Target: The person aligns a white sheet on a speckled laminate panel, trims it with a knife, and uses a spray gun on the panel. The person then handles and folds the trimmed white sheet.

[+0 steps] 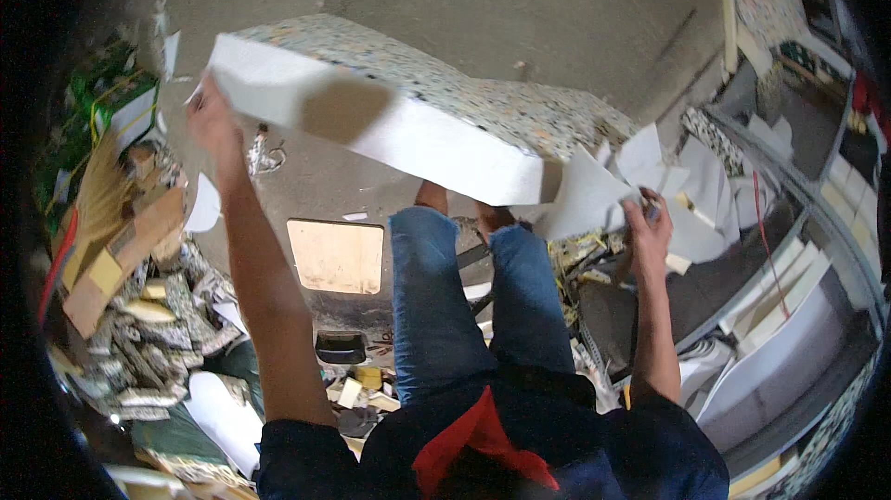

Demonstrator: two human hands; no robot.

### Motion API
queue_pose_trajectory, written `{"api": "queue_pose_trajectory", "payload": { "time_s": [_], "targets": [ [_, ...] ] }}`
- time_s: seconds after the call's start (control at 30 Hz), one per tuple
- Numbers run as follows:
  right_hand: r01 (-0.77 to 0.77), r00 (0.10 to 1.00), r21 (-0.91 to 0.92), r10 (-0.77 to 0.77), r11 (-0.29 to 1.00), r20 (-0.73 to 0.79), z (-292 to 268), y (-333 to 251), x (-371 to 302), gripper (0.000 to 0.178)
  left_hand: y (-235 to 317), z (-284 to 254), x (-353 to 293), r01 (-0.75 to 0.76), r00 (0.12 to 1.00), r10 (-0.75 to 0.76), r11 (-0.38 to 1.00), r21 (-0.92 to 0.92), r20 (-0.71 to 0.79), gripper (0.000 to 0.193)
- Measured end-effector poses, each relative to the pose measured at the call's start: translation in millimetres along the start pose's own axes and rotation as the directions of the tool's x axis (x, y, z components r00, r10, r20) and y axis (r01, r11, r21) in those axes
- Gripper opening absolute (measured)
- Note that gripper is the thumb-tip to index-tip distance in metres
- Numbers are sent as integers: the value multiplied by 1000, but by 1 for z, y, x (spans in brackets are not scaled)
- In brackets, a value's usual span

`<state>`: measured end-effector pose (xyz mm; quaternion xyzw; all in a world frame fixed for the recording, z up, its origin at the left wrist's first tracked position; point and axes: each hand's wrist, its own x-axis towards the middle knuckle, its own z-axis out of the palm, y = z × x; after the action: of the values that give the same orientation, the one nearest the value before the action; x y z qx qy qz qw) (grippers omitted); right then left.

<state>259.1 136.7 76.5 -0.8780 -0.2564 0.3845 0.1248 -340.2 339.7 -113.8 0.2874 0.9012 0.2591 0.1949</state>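
On my remote feed I read the long strip (pixel 455 149) as white, with a rounded grey-brown shadow on it; the foam slab (pixel 390 53) is speckled grey, tan and black. The floor (pixel 557 13) is dull grey-brown. Toward its left edge I pick out a straw-yellow broom (pixel 107 183), a green bundle (pixel 113 73) and mottled black-and-white offcuts (pixel 153 361). The square board (pixel 335 256) is pale tan, the jeans (pixel 427 296) faded blue, the shirt (pixel 650 444) near-black with a red patch (pixel 471 430).
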Motion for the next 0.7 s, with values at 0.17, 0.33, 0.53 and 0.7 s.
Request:
{"api": "queue_pose_trajectory", "payload": {
  "time_s": [0.17, 0.33, 0.53, 0.7],
  "targets": [
    [36, 999, 79, -35, 996, -22, 33, 34, 39, 49, -6, -3, -14, 558, 796, -280, 683, -472, 536, 47],
    [62, 997, -8, -62, 998, -44, 53, 42, 50, 59, 11, 4, -44, 350, 921, -278, 898, -267, 271, 41],
    [236, 946, 197, -271, 952, 180, 75, -29, -10, 47, 58, -25, -147, -436, 886, 427, 900, 8, 180, 37],
    [-47, 804, 458, -238, 888, 545, 133, -102, -47, 31, 98, -35, -290, -18, 606, 279, 941, -338, 745, 35]
  ]
}}
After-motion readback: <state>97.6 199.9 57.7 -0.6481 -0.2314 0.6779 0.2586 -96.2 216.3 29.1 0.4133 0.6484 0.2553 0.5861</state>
